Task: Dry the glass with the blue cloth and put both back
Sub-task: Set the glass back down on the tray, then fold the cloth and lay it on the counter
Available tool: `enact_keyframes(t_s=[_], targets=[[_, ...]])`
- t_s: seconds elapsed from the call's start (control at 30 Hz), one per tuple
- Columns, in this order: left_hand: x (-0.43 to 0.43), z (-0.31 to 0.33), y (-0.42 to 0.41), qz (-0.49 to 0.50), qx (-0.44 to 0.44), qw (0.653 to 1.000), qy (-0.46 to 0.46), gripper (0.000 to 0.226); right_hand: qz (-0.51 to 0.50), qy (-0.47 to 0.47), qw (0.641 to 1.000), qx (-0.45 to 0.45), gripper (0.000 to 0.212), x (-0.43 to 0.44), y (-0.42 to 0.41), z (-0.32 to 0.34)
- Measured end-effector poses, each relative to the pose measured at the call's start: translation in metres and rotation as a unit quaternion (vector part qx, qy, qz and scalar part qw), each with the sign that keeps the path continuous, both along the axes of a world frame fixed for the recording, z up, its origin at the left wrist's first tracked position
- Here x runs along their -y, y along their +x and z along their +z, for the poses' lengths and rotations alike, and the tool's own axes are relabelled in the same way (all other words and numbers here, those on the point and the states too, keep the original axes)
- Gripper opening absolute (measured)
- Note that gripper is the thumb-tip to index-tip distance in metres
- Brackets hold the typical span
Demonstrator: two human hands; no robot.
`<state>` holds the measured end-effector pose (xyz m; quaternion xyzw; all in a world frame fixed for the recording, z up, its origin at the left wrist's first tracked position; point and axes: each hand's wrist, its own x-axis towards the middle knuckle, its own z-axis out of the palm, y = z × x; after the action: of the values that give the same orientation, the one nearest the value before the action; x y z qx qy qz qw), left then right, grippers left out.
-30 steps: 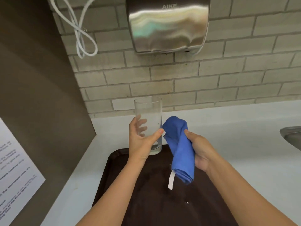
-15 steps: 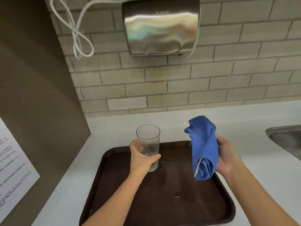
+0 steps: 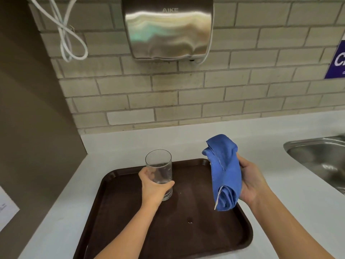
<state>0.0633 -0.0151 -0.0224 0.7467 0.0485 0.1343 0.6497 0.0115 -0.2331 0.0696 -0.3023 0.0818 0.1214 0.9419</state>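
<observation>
Over the tray's (image 3: 186, 240) far left, the left hand (image 3: 155, 187) is gripping the upright glass (image 3: 158, 165), base at or just above the tray. Over the tray's right edge, the right hand (image 3: 251, 182) is clutching the bunched cloth (image 3: 225, 172), hanging lengthwise, apart from the glass.

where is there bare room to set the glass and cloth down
Bare tray between the glass in the left hand and the blue cloth in the right hand; bare counter between tray and sink. Hands crowd the tray's back.
</observation>
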Motion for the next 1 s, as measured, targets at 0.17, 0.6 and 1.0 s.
enact_keyframes(t_s=[0.17, 0.6, 1.0], targets=[[-0.001, -0.002, 0.003, -0.004, -0.008, 1.0, 0.005, 0.081, -0.003, 0.004, 1.0, -0.006, 0.031, -0.002, -0.001, -0.002], [-0.019, -0.012, -0.005, -0.044, -0.085, 0.994, 0.057, 0.126, 0.006, -0.002, 1.0, 0.009, 0.032, -0.008, -0.003, 0.005], [0.004, 0.033, -0.053, 0.14, 0.063, 0.987, 0.038, 0.088, -0.08, -0.08, 0.994, 0.012, 0.032, 0.003, -0.016, 0.012]])
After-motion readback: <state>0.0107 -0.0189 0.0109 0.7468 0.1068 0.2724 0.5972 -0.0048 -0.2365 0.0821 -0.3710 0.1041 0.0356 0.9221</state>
